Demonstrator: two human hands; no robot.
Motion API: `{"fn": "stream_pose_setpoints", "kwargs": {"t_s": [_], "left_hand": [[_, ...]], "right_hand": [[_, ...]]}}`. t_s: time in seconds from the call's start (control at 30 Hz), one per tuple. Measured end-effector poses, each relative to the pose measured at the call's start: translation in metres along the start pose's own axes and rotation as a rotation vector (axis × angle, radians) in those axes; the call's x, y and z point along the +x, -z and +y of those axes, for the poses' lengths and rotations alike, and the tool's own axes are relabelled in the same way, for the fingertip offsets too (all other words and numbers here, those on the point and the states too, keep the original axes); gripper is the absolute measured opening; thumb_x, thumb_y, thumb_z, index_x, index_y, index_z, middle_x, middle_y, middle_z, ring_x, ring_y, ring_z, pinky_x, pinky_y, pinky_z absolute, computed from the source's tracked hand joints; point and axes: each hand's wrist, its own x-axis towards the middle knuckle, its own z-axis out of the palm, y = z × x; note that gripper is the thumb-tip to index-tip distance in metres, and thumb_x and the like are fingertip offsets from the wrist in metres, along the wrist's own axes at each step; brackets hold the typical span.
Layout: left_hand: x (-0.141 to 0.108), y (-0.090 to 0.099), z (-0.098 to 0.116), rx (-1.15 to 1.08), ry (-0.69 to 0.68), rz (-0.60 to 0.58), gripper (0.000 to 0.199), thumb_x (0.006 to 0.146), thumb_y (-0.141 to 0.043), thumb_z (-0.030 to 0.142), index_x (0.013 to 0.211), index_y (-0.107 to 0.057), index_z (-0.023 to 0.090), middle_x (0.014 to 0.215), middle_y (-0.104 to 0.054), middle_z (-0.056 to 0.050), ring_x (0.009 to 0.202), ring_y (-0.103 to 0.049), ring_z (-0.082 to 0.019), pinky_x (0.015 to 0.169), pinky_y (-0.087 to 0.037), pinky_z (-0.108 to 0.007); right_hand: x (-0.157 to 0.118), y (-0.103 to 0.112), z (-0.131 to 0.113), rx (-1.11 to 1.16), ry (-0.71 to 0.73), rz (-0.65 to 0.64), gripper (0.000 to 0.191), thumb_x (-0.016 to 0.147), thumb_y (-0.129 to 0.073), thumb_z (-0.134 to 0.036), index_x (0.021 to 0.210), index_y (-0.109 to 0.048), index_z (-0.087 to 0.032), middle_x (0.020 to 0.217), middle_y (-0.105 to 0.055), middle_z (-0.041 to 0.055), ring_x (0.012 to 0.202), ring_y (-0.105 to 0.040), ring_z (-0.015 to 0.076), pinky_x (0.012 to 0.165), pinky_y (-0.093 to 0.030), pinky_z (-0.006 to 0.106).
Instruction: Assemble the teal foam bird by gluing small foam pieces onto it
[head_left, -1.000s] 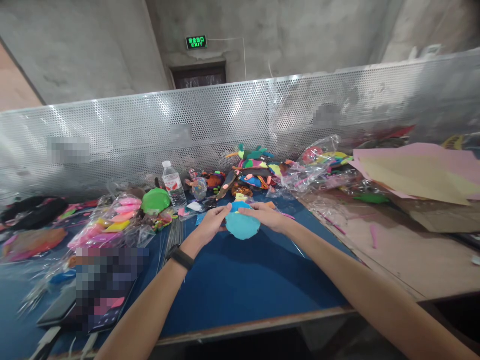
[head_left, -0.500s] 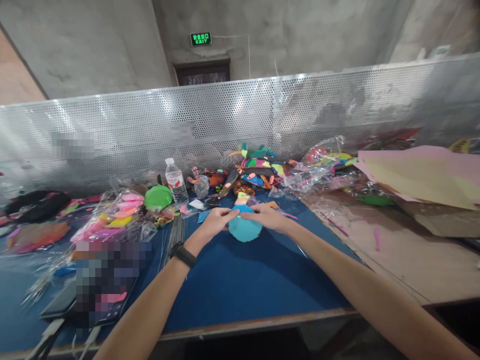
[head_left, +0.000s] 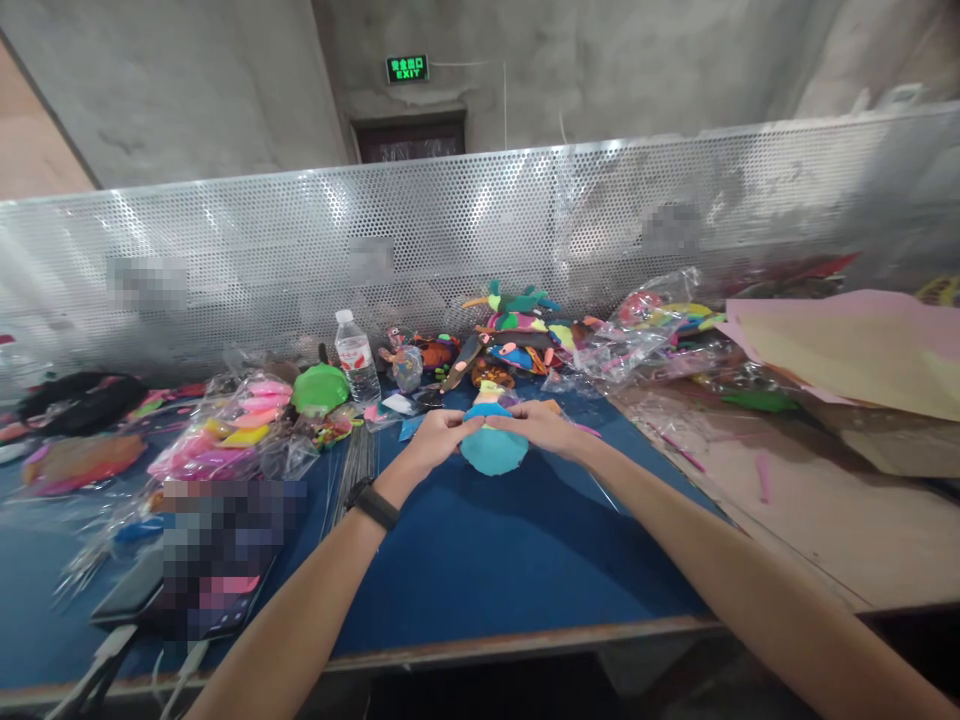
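Both hands hold a round, flat piece of light blue modelling clay over the blue tabletop. A darker blue part shows along its upper edge. My left hand grips the left side, with the thumb lying across the front. On the other side my right hand is closed on the upper right edge, its thumb near the left one. The fingers behind the piece are hidden. Just beyond it lies a small pale yellow piece.
A water bottle, a green clay dome and a pile of coloured clay figures stand near the perforated metal screen. Bagged clay and thin wires lie left. Pink and yellow sheets rest on cardboard at right.
The whole view has shifted slightly. Both hands still hold the light blue clay piece; the right thumb sits a little differently, and more of the darker blue upper part shows.
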Motion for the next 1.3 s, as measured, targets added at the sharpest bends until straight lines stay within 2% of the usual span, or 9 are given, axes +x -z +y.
{"fn": "stream_pose_setpoints", "kwargs": {"t_s": [0.27,0.47,0.57,0.7,0.77,0.93,1.03,1.17,1.3], "left_hand": [[-0.001,-0.001,0.0,-0.088,0.024,-0.038,0.04,0.074,-0.068,0.052,0.084,-0.069,0.013,0.077,-0.067,-0.006,0.067,-0.06,-0.015,0.063,-0.05,-0.028],[0.0,-0.001,0.0,-0.061,0.001,-0.01,0.04,0.075,-0.068,0.052,0.088,-0.069,0.014,0.077,-0.066,-0.005,0.068,-0.062,-0.016,0.062,-0.051,-0.028],[0.0,-0.001,0.0,-0.064,0.002,-0.009,0.04,0.075,-0.068,0.051,0.091,-0.068,0.014,0.08,-0.067,-0.005,0.071,-0.063,-0.016,0.063,-0.051,-0.027],[-0.001,-0.003,0.001,-0.022,0.018,-0.071,0.044,0.075,-0.068,0.053,0.099,-0.067,0.016,0.081,-0.067,-0.004,0.067,-0.062,-0.014,0.058,-0.05,-0.025],[-0.002,-0.003,0.001,0.0,0.009,-0.057,0.045,0.075,-0.067,0.054,0.096,-0.067,0.015,0.076,-0.066,-0.004,0.063,-0.06,-0.014,0.054,-0.048,-0.023],[-0.001,-0.003,0.003,-0.064,0.007,0.024,0.046,0.074,-0.068,0.054,0.096,-0.066,0.014,0.079,-0.066,-0.005,0.066,-0.061,-0.015,0.057,-0.051,-0.026],[-0.001,-0.003,0.004,-0.08,0.027,0.023,0.047,0.076,-0.066,0.055,0.099,-0.066,0.014,0.082,-0.066,-0.006,0.067,-0.061,-0.015,0.058,-0.052,-0.027],[-0.001,-0.004,0.005,0.015,-0.007,0.053,0.049,0.079,-0.06,0.06,0.095,-0.067,0.014,0.07,-0.061,-0.003,0.056,-0.054,-0.011,0.05,-0.045,-0.023],[-0.002,-0.004,0.007,0.055,-0.053,0.073,0.047,0.078,-0.061,0.059,0.087,-0.068,0.013,0.064,-0.057,-0.001,0.053,-0.05,-0.01,0.046,-0.04,-0.02]], "right_hand": [[-0.008,0.003,-0.016,-0.155,0.014,0.095,0.053,0.069,-0.065,-0.065,0.052,-0.053,-0.016,0.05,-0.039,-0.0038,0.05,-0.032,0.008,0.047,-0.026,0.023],[-0.009,0.003,-0.016,-0.088,-0.029,0.041,0.05,0.069,-0.066,-0.065,0.069,-0.064,-0.015,0.057,-0.051,-0.0004,0.053,-0.04,0.01,0.048,-0.03,0.024],[-0.006,0.003,-0.014,-0.133,0.0,0.1,0.051,0.068,-0.066,-0.065,0.062,-0.061,-0.015,0.056,-0.05,-0.0004,0.053,-0.04,0.0101,0.048,-0.029,0.023],[-0.004,0.004,-0.011,-0.108,0.053,-0.002,0.051,0.071,-0.064,-0.065,0.063,-0.061,-0.014,0.057,-0.051,-0.0004,0.053,-0.041,0.0095,0.049,-0.031,0.023],[-0.004,0.003,-0.009,-0.062,0.051,-0.037,0.05,0.071,-0.065,-0.064,0.066,-0.063,-0.014,0.059,-0.052,-0.0002,0.053,-0.042,0.0095,0.048,-0.032,0.023],[-0.002,0.004,-0.007,0.025,0.006,0.042,0.046,0.069,-0.069,-0.06,0.073,-0.066,-0.015,0.06,-0.053,-0.0004,0.056,-0.048,0.0116,0.051,-0.041,0.024],[-0.002,0.005,-0.008,0.027,0.051,0.04,0.043,0.072,-0.067,-0.059,0.07,-0.064,-0.016,0.059,-0.052,-0.0008,0.057,-0.049,0.0116,0.052,-0.042,0.024],[-0.003,0.004,-0.01,-0.003,0.071,0.011,0.042,0.073,-0.067,-0.057,0.064,-0.059,-0.016,0.058,-0.048,-0.0023,0.055,-0.047,0.0104,0.05,-0.041,0.022],[-0.005,0.003,-0.013,0.039,0.046,0.001,0.041,0.074,-0.065,-0.058,0.083,-0.067,-0.017,0.067,-0.056,-0.0001,0.058,-0.051,0.0113,0.05,-0.042,0.022]]}}
